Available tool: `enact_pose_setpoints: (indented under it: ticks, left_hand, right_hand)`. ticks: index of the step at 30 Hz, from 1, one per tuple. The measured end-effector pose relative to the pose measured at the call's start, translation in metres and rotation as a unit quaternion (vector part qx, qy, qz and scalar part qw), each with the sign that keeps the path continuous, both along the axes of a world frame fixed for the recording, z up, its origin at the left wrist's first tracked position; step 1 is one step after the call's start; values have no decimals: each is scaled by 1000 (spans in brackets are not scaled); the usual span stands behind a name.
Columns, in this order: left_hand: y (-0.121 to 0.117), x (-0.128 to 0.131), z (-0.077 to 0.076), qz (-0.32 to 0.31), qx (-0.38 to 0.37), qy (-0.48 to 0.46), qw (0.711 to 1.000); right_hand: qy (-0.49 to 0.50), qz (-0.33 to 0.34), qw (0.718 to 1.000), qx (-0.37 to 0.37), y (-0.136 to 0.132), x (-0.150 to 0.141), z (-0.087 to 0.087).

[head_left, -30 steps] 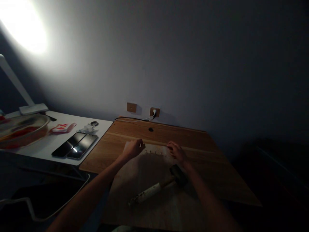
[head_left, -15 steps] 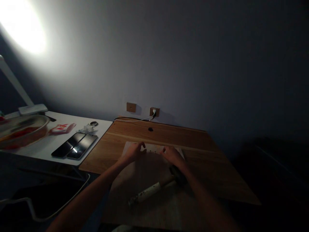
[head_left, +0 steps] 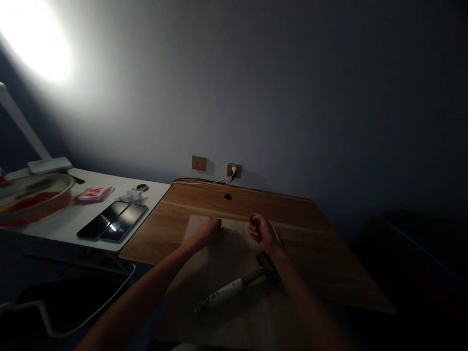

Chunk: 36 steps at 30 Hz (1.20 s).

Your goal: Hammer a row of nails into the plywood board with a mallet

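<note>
My left hand (head_left: 207, 232) rests on the far left part of a pale board (head_left: 228, 261), its fingers curled closed and turned from view. My right hand (head_left: 262, 235) is lifted slightly over the board's far right part, with the fingers bent in toward the palm. Whatever either hand holds is too small and dark to make out. A tiny upright thing (head_left: 235, 232), perhaps a nail, stands on the board between them. Below the right wrist lies a hammer (head_left: 226, 291), its dark head partly behind my forearm and its white-wrapped handle pointing to the lower left.
Under the board is a wooden table (head_left: 303, 234). On the white table (head_left: 78, 229) at left are two dark phones (head_left: 122, 223), a red-and-white packet (head_left: 95, 194), a clear tub (head_left: 40, 200) and a lamp (head_left: 49, 165). A plugged-in cable (head_left: 208, 182) runs along the wall.
My right hand has risen from the board and rolled so its curled fingers show. My left hand has turned over, its fingers now folded out of sight. The hammer has stayed in place.
</note>
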<state>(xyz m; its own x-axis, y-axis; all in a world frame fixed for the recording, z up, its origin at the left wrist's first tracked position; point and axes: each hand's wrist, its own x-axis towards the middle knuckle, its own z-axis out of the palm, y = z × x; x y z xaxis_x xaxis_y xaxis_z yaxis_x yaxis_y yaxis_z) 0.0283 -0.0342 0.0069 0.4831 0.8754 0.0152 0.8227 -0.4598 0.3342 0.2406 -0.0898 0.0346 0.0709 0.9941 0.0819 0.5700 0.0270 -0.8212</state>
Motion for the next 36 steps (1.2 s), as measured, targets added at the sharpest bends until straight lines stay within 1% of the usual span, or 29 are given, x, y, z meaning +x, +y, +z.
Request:
enact_pose_setpoints:
  ticks: [2, 3, 4, 5, 6, 7, 8, 10, 11, 12, 13, 14, 15, 16, 17, 18, 20, 21, 22, 23, 24, 25, 27, 28, 30, 32, 34, 35, 36]
  left_hand:
    - [5, 3, -5, 37, -27, -64, 997]
    - [7, 5, -7, 52, -47, -116, 991]
    - [10, 6, -8, 66, -78, -179, 979]
    - [11, 6, -7, 79, -122, -251, 957]
    - [12, 6, -6, 90, -179, -326, 924]
    - [13, 6, -4, 96, -244, -399, 879]
    - [12, 4, -1, 98, -310, -463, 825]
    - [10, 1, 3, 88, -422, -548, 717]
    - [8, -2, 5, 81, -462, -569, 675]
    - [7, -4, 5, 76, -489, -581, 646]
    - [5, -5, 4, 73, -506, -585, 630]
    - [4, -7, 2, 74, -511, -583, 627]
    - [4, -8, 0, 76, -506, -576, 638]
    - [4, -8, -3, 77, -491, -563, 661]
    - [4, -7, -5, 74, -465, -540, 697]
    - [5, -5, -8, 68, -427, -510, 744]
    - [6, -1, -12, 43, -317, -419, 850]
    - [6, 2, -12, 26, -255, -362, 896]
    - [6, 5, -13, 7, -197, -302, 933]
    - [5, 8, -12, -12, -149, -243, 958]
    - [4, 11, -11, -30, -112, -191, 975]
    - [3, 13, -10, -46, -85, -149, 984]
    - [2, 16, -6, -68, -54, -98, 991]
    - [1, 17, -5, -70, -46, -90, 992]
    - [2, 19, -1, -73, -34, -106, 991]
    - [5, 23, 3, -72, -29, -155, 985]
    - [8, 28, 5, -47, -52, -234, 970]
    - [9, 32, 6, -18, -94, -292, 951]
    - [9, 35, 5, 16, -154, -355, 922]
  right_hand:
    - [19, 3, 1000, -2, -1, 1, -1]
    - [14, 1, 1000, -5, -1, 0, -2]
    - [1, -3, 1000, -10, -1, -1, -4]
    - [-20, -8, 1000, -15, -1, -2, -6]
    - [-49, -11, 999, -22, 0, -5, -7]
    - [-82, -12, 996, -31, 0, -8, -9]
    - [-117, -11, 992, -42, 0, -11, -11]
    - [-186, -1, 980, -67, 0, -19, -12]
    - [-216, 5, 973, -78, -1, -22, -12]
    - [-239, 12, 967, -86, -2, -25, -12]
    - [-256, 19, 962, -89, -3, -28, -12]
    - [-264, 26, 960, -89, -3, -30, -11]
    - [-265, 32, 960, -86, -4, -32, -9]
    - [-258, 36, 962, -80, -4, -33, -8]
    - [-242, 38, 967, -72, -3, -33, -7]
    - [-220, 37, 973, -62, -3, -33, -5]
    - [-158, 25, 986, -38, 0, -32, -3]
    - [-120, 16, 992, -26, 1, -31, -1]
    - [-77, 5, 997, -16, 2, -30, 0]
    - [-32, -4, 999, -10, 2, -28, 1]
    - [14, -10, 1000, -8, 2, -26, 1]
    - [56, -12, 998, -11, 1, -24, 2]
    - [122, -9, 992, -26, -3, -19, 2]
    - [141, -6, 989, -34, -6, -17, 2]
    - [151, -5, 987, -50, -11, -13, 0]
    - [128, -13, 990, -58, -16, -10, 0]
    - [83, -23, 995, -53, -17, -9, 1]
    - [55, -26, 997, -46, -17, -9, 3]
    - [25, -28, 999, -39, -17, -9, 6]
